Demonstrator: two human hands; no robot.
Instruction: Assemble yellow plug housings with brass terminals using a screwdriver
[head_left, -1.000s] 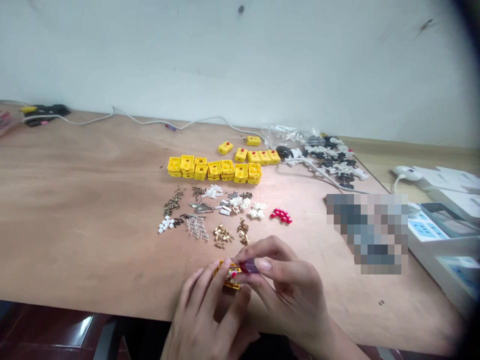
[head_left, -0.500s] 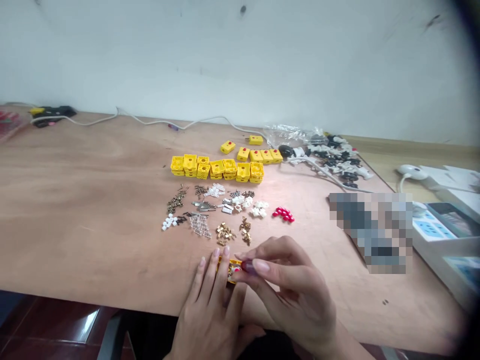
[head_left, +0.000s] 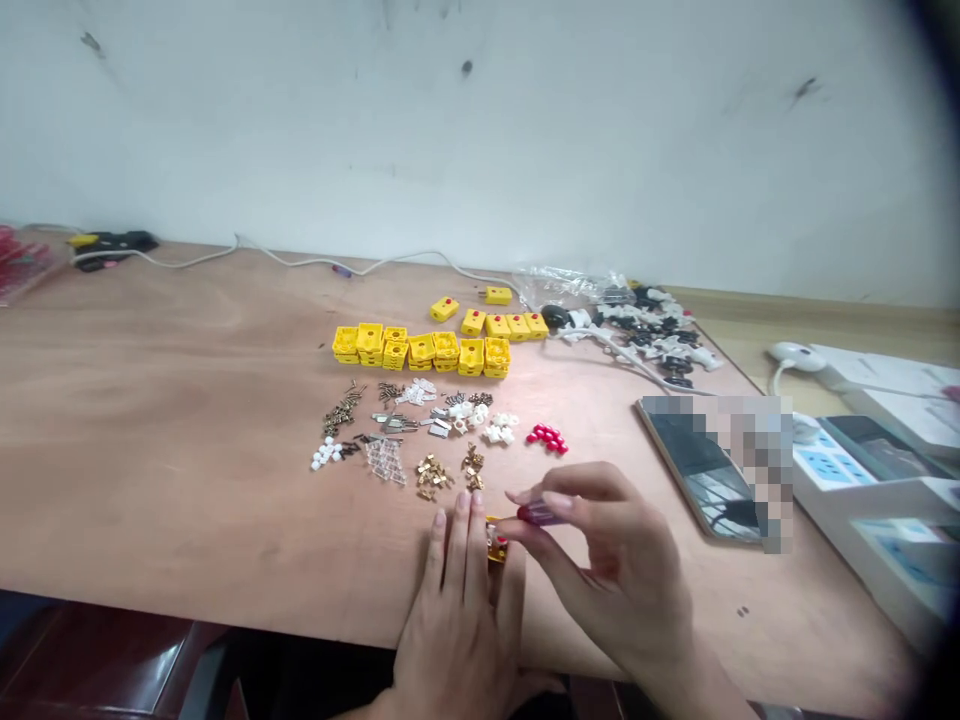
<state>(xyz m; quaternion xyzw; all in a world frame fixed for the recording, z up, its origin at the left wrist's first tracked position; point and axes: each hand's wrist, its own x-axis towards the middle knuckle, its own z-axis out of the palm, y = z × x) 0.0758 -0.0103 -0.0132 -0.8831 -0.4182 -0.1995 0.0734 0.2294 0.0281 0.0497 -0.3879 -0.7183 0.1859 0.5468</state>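
While your left hand (head_left: pixel 457 610) holds its nearly straight fingers (head_left: pixel 463 530) against a small yellow plastic housing (head_left: pixel 496 540) on the plywood table (head_left: pixel 165 420) (whether it grips, you can't tell), your right hand (head_left: pixel 622 570) pinches a dark red-handled tool (head_left: pixel 538 514) between thumb (head_left: pixel 506 526) and fingertips (head_left: pixel 521 496) — its end just beside the housing — below sorted small parts (head_left: pixel 442 420).

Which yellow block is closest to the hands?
The yellow block partly hidden by the left hand. It sits alone, while the other yellow blocks are grouped together farther away.
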